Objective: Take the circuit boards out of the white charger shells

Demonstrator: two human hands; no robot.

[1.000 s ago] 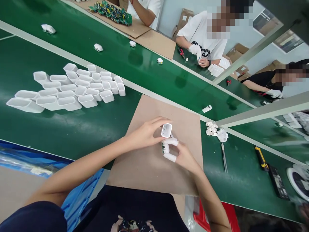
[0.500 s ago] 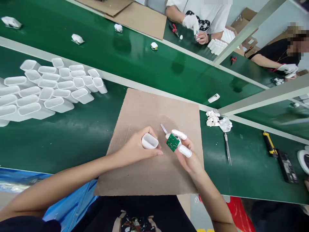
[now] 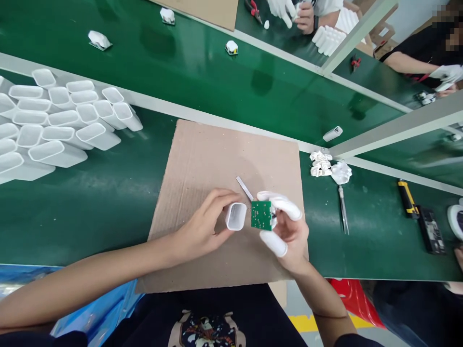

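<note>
Above a cardboard sheet, my left hand grips a white plastic housing, its open end turned toward my right hand. My right hand, white covers on its fingertips, holds a green circuit board by its edges. The board's soldered face shows; most parts behind it are hidden. Only a small gap separates the board from the housing's mouth. A thin pale strip sticks out above the board; whether it is attached or lies on the cardboard I cannot tell.
Many white housings stand at the left. Small white-wrapped boards lie along the raised green strip. To the right are finger covers, tweezers and a yellow-black cutter. Co-workers' gloved hands work across the bench.
The housing has turned so its mouth faces the board. My right hand has brought the board round and closer to it. The head view has shifted slightly.
</note>
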